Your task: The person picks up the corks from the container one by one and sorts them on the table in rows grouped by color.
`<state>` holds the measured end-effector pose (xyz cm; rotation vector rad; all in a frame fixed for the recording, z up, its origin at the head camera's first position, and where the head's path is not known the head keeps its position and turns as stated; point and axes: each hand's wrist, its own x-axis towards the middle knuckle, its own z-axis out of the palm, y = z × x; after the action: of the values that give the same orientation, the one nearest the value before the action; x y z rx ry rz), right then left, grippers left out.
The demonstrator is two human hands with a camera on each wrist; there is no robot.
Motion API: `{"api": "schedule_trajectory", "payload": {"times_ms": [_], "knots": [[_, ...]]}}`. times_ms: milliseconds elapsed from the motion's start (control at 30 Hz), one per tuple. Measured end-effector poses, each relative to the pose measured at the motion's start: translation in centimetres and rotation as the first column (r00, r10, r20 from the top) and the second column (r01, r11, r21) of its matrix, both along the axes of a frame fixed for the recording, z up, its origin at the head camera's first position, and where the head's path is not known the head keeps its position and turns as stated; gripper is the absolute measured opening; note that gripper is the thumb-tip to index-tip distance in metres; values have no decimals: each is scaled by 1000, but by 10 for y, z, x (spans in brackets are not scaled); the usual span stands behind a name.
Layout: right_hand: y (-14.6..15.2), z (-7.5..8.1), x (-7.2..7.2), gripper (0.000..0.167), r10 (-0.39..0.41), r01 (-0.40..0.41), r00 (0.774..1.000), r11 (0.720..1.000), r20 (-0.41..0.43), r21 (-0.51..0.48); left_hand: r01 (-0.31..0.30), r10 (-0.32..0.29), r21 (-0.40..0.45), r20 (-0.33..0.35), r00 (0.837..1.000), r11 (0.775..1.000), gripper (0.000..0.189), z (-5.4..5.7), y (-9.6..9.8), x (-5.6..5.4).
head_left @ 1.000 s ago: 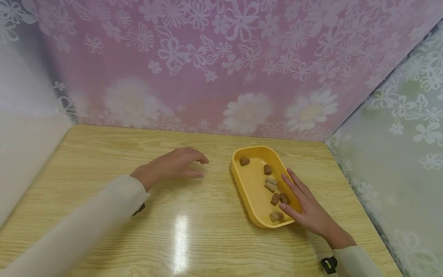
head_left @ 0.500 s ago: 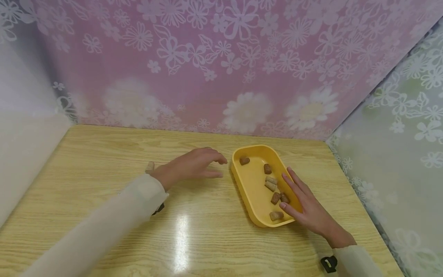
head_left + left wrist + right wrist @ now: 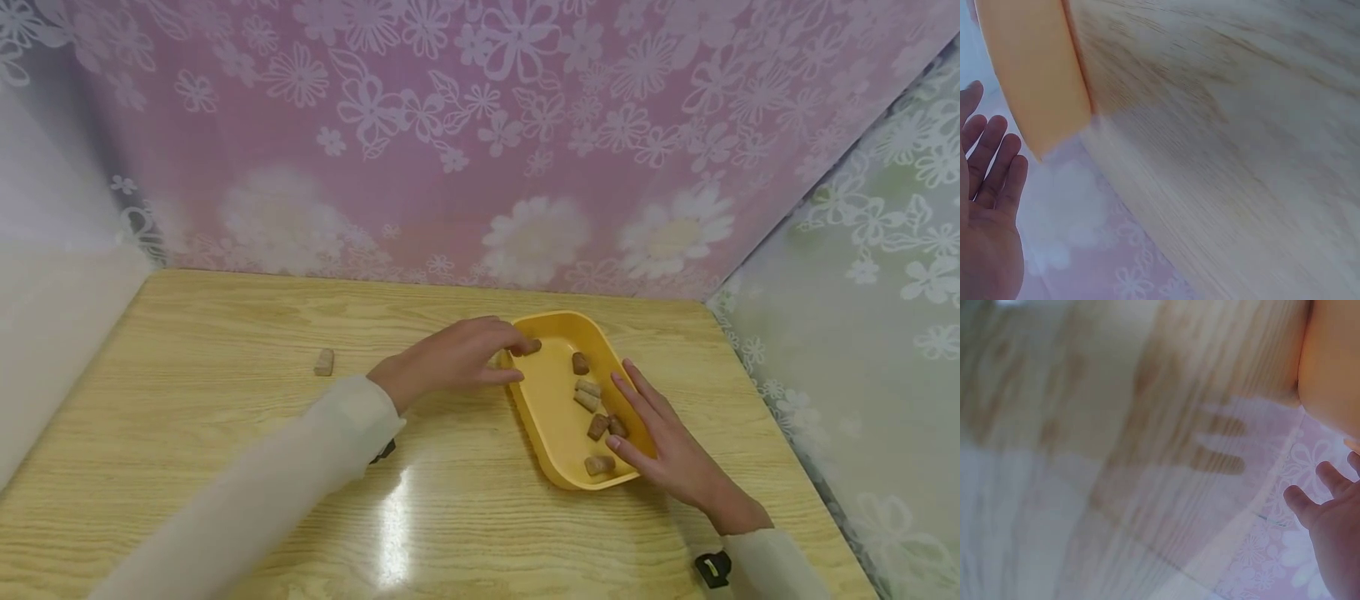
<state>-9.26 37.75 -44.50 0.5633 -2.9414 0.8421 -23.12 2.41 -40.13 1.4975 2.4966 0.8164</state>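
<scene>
A yellow rectangular tray point(image 3: 553, 421) with rounded corners holds several small cork-like pieces, some brown and some beige. My left hand point(image 3: 465, 354) reaches over the tray's left rim, its index fingertip right at a brown piece point(image 3: 536, 346) that it partly hides. The thumb stays apart, lower at the rim. Along the right rim, my right hand point(image 3: 667, 454) rests with fingers spread, some of them over the inside. In the left wrist view, the left palm point(image 3: 988, 244) faces the tray's outer wall point(image 3: 1038, 75). The right wrist view has the right hand's fingers point(image 3: 1332, 478) extended below the tray wall point(image 3: 1335, 362).
One beige piece point(image 3: 324, 362) lies alone on the wooden table point(image 3: 225, 333), left of the left hand. Inside the tray are a brown piece point(image 3: 580, 363), a pair of beige ones point(image 3: 587, 395) and others near its front end. Floral cloth walls point(image 3: 420, 167) enclose the table.
My left hand has moved right across the table to the tray, its fingertips now past the rim. The beige piece on the table has come into view behind it. The right hand has stayed put.
</scene>
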Motion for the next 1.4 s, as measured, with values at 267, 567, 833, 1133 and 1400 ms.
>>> {"api": "schedule_trajectory", "payload": {"times_ms": [267, 567, 833, 1133, 1400], "knots": [[0, 1, 0, 88, -4, 4, 1000, 1000, 14, 1, 44, -44, -4, 2, 999, 999, 34, 1, 25, 4], [0, 0, -1, 88, -4, 4, 1000, 1000, 12, 12, 68, -66, -61, 28, 997, 996, 33, -4, 53, 4], [-2, 0, -2, 88, 2, -2, 1000, 1000, 19, 9, 61, -63, -119, -7, 998, 991, 38, -5, 72, 7], [-1, 0, -2, 90, 0, 0, 1000, 1000, 13, 11, 59, -72, -189, -62, 995, 980, 36, -7, 92, 8], [-1, 0, 0, 91, -15, 15, 1000, 1000, 4, 17, 22, -41, -264, -68, 997, 964, 39, -10, 107, 9]]}}
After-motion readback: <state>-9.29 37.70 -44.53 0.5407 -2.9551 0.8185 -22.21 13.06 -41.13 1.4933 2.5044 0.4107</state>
